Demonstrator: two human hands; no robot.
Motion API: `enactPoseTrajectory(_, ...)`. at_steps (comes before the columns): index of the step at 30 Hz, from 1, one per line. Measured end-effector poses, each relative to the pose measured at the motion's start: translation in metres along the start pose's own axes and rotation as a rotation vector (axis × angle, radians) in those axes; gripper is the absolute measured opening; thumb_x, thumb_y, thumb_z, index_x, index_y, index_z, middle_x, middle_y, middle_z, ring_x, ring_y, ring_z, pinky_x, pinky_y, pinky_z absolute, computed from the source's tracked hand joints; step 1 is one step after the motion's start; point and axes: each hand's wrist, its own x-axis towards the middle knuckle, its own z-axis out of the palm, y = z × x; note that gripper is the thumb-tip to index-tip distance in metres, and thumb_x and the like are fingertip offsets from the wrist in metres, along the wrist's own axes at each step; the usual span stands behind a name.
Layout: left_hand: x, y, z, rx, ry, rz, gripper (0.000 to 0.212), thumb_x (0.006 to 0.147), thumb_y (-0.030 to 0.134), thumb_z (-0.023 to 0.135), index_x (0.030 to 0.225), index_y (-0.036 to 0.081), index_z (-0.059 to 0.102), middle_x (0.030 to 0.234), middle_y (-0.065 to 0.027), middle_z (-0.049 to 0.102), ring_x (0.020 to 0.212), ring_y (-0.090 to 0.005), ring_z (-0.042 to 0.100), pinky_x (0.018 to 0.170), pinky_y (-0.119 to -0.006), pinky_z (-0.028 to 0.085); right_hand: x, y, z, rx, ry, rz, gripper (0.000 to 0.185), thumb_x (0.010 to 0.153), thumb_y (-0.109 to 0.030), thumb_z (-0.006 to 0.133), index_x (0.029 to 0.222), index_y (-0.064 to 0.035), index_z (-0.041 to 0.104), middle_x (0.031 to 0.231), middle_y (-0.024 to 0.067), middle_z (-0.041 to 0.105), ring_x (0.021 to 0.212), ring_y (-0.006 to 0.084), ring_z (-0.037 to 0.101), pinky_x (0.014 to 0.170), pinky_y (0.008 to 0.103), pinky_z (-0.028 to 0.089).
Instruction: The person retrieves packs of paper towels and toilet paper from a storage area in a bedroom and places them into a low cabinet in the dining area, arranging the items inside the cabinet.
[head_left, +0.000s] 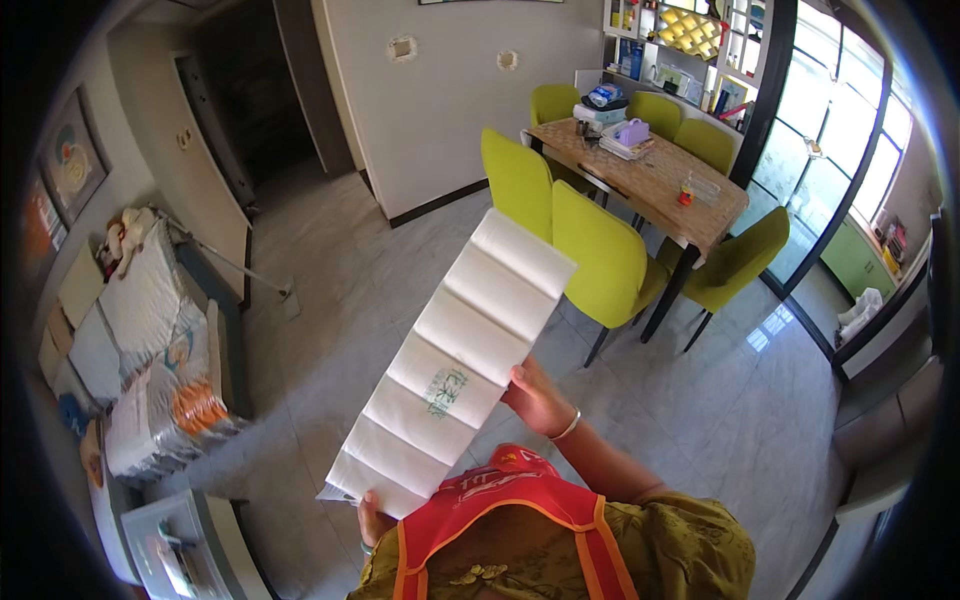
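A long white pack of tissue rolls (457, 352), lined up side by side and bearing green writing, slants across the middle of the view in front of my chest. My left hand (373, 519) grips its lower end, the thumb on the near face and the other fingers mostly hidden. Higher up, my right hand (536, 397) holds the right long edge, its thumb showing at the side and its other fingers behind the pack. A red apron (510, 484) with orange trim covers my front just below it.
Ahead to the right, yellow-green chairs (600, 255) surround a dining table (660, 169) laden with boxes and small items. A covered sofa (150, 322) lies left, with a long-handled mop (225, 259) nearby. A low table (180, 547) stands lower left. Glass doors (817, 135) are at right.
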Motion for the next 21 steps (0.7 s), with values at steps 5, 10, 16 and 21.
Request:
enactPoseTrajectory(5,0.147,0.031,0.023,0.235,-0.353,-0.005,0.067,0.075,0.038,0.063,0.121,-0.001,0.034,0.114,-0.0133,0.044,0.098,-0.0255,0.049,0.082,-0.039,0.043,0.098,0.002,-0.033,-0.094,0.162,-0.192,0.061,0.081,-0.039,0.057,0.125,-0.0026,0.033,0.118,0.0108,0.046,0.107,0.0216,0.046,0.088,0.0353,0.039)
enactPoseTrajectory(10,0.271,0.034,0.039,0.591,-0.605,-0.229,0.070,0.074,0.033,0.066,0.124,0.001,0.031,0.115,-0.0129,0.045,0.104,-0.0236,0.046,0.087,-0.037,0.040,0.178,0.017,-0.085,0.209,0.459,-0.213,0.052,0.085,-0.034,0.048,0.124,-0.0004,0.036,0.120,0.0127,0.048,0.109,0.0272,0.048,0.093,0.0401,0.038)
enactPoseTrajectory(16,0.434,0.055,0.095,0.178,-0.700,-0.194,0.084,0.071,0.042,0.067,0.130,0.001,0.023,0.121,-0.0148,0.042,0.112,-0.0252,0.041,0.095,-0.038,0.032,0.327,0.008,-0.148,0.300,0.423,-0.315,0.052,0.083,-0.031,0.049,0.123,0.0005,0.036,0.120,0.0140,0.047,0.108,0.0296,0.048,0.092,0.0417,0.039)
enactPoseTrajectory(21,0.565,0.105,0.144,0.251,-0.690,-0.076,0.107,0.062,0.059,0.066,0.135,0.001,0.013,0.131,-0.0208,0.031,0.121,-0.0294,0.033,0.100,-0.041,0.025,0.473,0.016,-0.204,0.153,0.335,-0.281,0.048,0.081,-0.028,0.053,0.118,0.0012,0.041,0.110,0.0123,0.053,0.101,0.0269,0.052,0.087,0.0370,0.042)
